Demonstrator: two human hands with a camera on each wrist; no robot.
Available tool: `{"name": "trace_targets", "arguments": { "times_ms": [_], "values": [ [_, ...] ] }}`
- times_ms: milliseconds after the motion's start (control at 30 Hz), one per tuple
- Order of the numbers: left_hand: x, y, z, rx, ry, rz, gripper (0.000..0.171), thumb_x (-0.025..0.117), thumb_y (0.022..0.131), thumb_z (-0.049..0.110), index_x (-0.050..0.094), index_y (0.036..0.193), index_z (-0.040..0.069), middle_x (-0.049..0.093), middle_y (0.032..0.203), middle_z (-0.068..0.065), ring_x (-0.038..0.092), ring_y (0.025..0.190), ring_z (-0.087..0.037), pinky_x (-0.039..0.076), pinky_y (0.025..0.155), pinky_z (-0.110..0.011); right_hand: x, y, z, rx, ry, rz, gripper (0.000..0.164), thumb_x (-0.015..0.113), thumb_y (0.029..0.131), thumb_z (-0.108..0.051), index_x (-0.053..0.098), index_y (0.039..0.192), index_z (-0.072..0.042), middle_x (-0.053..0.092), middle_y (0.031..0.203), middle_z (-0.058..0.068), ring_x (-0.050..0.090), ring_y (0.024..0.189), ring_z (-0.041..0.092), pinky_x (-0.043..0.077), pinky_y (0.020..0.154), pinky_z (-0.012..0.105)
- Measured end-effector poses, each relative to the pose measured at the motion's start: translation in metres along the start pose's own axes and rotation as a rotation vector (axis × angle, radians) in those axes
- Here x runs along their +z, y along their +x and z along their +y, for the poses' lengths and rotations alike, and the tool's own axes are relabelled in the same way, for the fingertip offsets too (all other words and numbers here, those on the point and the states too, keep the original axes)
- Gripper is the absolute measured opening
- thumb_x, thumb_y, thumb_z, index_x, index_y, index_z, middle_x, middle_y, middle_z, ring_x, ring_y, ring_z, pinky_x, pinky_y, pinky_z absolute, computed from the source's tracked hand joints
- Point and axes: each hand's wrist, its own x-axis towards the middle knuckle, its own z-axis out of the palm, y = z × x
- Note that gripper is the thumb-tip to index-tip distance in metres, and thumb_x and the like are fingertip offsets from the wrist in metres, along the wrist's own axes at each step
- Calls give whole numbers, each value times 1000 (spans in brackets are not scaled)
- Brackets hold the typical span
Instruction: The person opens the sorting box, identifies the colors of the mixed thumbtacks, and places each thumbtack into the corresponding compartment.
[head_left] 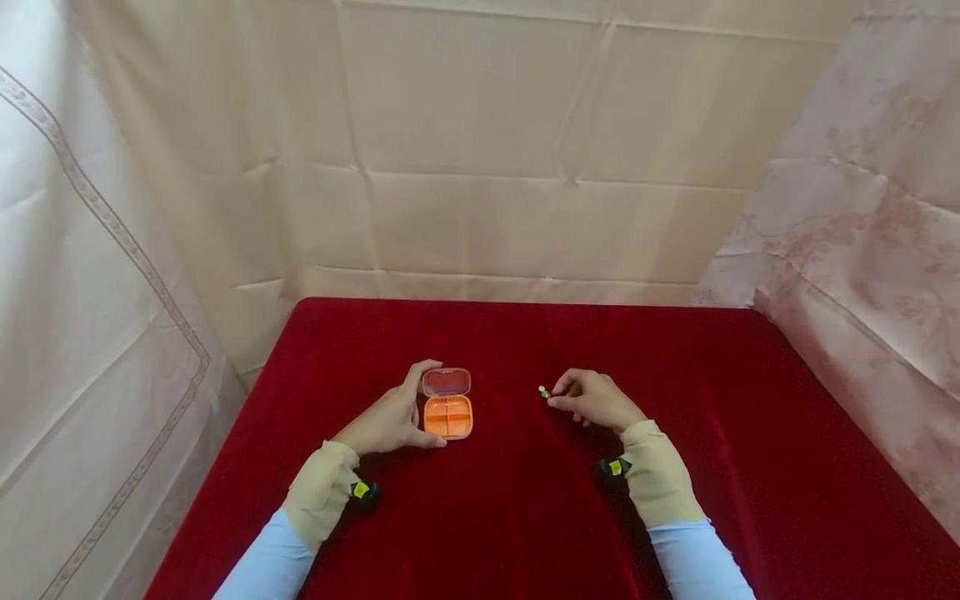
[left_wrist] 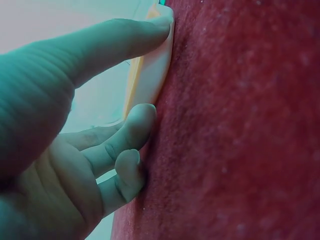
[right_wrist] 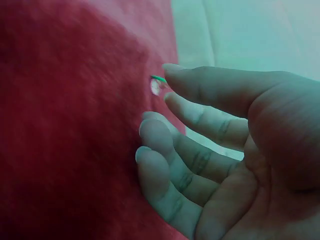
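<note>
An orange pill box (head_left: 449, 420) with four-part dividers lies on the red cloth, its clear lid (head_left: 447, 382) tipped back. My left hand (head_left: 392, 418) holds it from the left, thumb at the near side and index finger by the lid's far corner. In the left wrist view the thumb presses the box's pale side wall (left_wrist: 156, 70). My right hand (head_left: 596, 400) reaches down to a few small pills (head_left: 543, 391), coloured yellow, green and reddish. A gap shows between its thumb and index fingertips, with a whitish pill (right_wrist: 155, 87) and a green one just beyond them.
Red velvet cloth (head_left: 495, 508) covers the table. Beige curtain (head_left: 480, 225) hangs behind the far edge, with a white curtain (head_left: 82, 292) at left and a patterned one (head_left: 877, 225) at right. A small dark device sits on each wrist.
</note>
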Motion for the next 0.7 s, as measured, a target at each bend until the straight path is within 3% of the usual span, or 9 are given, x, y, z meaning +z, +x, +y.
{"name": "trace_targets", "arguments": {
  "times_ms": [233,533,700],
  "values": [
    [2,1,1,-6,29,4,113,90,66,30,17,152,22,56,115,-1,50,72,-18,47,66,-32,10,2,-3,30,-34,58,18,72,88,-27,64,99,-16,58,75,7,56,59,21,48,53,34],
    [6,2,1,29,65,35,110,89,67,31,19,152,22,57,121,0,55,85,-18,46,77,-32,12,4,1,18,-28,70,10,72,88,-22,66,94,-16,58,75,6,57,59,20,48,53,33],
    [6,1,3,9,103,32,108,87,69,36,17,151,28,59,100,-4,51,69,-17,46,63,-31,11,5,2,13,-15,73,14,73,88,-20,65,99,-14,58,75,7,56,58,20,48,53,33]
  ]
}}
